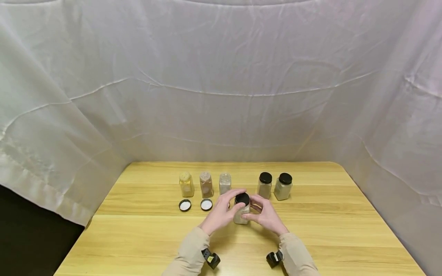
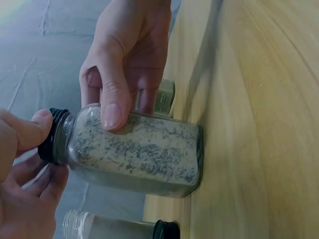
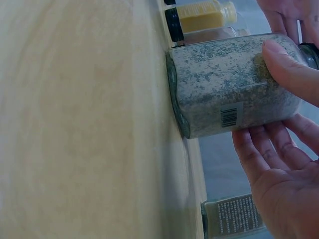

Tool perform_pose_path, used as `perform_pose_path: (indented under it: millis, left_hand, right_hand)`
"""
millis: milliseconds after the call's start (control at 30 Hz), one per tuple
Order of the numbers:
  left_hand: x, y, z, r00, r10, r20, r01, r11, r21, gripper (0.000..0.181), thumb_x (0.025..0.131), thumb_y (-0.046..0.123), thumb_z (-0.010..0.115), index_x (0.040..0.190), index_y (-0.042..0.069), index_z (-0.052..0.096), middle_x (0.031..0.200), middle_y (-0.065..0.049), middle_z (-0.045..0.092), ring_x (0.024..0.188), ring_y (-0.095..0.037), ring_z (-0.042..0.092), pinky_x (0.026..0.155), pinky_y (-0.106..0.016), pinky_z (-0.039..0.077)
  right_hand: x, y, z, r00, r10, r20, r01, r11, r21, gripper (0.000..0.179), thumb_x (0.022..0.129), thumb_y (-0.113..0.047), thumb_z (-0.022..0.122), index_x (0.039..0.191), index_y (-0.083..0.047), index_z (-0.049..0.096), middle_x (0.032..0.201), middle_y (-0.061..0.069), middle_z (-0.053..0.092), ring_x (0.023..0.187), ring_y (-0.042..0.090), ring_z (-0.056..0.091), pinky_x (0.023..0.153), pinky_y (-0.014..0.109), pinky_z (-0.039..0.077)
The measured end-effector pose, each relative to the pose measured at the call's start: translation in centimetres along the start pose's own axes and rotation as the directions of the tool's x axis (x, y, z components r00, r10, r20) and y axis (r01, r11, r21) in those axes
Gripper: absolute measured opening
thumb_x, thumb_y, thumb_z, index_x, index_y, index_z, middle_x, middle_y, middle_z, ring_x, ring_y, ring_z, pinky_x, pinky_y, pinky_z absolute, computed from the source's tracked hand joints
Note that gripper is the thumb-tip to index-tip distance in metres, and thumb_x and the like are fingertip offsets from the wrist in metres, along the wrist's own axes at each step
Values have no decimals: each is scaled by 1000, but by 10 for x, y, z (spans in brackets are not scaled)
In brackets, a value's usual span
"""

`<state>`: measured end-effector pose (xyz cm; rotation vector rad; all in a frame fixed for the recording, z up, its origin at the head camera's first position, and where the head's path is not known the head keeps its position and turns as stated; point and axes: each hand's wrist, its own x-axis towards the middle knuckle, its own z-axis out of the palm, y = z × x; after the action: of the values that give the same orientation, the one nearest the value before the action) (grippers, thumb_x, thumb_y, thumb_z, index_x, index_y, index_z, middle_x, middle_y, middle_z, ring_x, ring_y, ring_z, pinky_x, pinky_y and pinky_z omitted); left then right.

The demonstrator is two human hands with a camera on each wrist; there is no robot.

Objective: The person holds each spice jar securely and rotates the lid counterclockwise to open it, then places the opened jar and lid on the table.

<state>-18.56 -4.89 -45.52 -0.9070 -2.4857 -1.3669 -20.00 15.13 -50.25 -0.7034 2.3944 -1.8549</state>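
The left hand [image 1: 221,212] has its thumb and fingers curled round the black lid [image 1: 242,198] of a square glass jar [image 2: 134,154] filled with pale, dark-flecked contents, while the right hand [image 1: 266,215] holds the body just below that grip, thumb and fingers on different sides; the jar stands upright between the hands on the wooden table [image 1: 138,237]. Beyond and left of the grip stand a yellow jar [image 1: 187,188], a pinkish-brown jar [image 1: 206,188] and, nearest, a pale jar [image 1: 225,184]; one loose lid [image 1: 185,205] and a second loose lid [image 1: 206,204] lie left of the left hand, and beyond the right hand stand a capped brownish jar [image 1: 264,188] and a capped paler jar [image 1: 283,190]
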Motion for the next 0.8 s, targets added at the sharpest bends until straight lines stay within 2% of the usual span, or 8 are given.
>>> perform_pose_path:
  millis: [133,200,300,433,567,667,800]
  left_hand:
    - [1,0,5,996,-27,-85,29,999,30,45,94,25,71,134,8,62,132,-10,66,122,-26,63,106,-44,52]
    - [2,0,6,994,-31,-101,35,999,36,48,92,27,74,134,8,62,131,-9,66,123,-25,62,106,-45,52]
    - [2,0,5,997,-28,-77,30,999,24,51,93,27,73,138,7,59,137,-10,62,129,-26,59,110,-46,49]
    - [0,0,0,1000,-3,12,3,1000,0,49,99,23,65,144,7,53,149,-13,54,138,-29,52,116,-49,44]
    - [-1,0,-3,998,36,52,-36,999,-2,43,102,15,58,143,4,53,149,-16,54,138,-31,52,115,-48,45]
    - [-1,0,-1,999,46,17,-46,999,1,41,100,14,61,140,2,56,142,-17,60,132,-31,58,111,-46,49]
    - [0,1,3,998,9,-58,-8,1000,16,44,96,19,69,136,5,60,134,-13,65,123,-27,63,106,-42,53]
  right_hand:
    - [0,1,0,1000,-12,-1,12,1000,6,53,78,-6,84,126,2,63,119,16,62,109,0,62,107,22,50]
    - [0,1,0,1000,-16,0,16,1000,5,54,78,-5,84,127,2,63,119,16,62,108,0,62,106,20,50]
    - [0,1,0,1000,-13,2,13,1000,-3,54,78,-5,84,127,2,63,119,18,62,107,0,61,106,22,51]
    - [1,-1,0,1000,6,-2,-6,1000,-8,55,79,-5,84,129,2,62,122,19,62,107,-1,61,108,28,51]
    - [1,-2,0,1000,15,-5,-15,1000,0,57,78,-4,84,130,4,61,125,21,62,109,-2,60,109,30,50]
    - [1,-1,0,1000,14,-3,-14,1000,1,57,79,-5,84,130,4,61,125,21,62,109,-2,60,110,30,50]
    - [0,0,0,1000,4,1,-4,1000,-1,56,79,-6,84,130,2,62,124,20,62,110,-2,60,110,31,50]
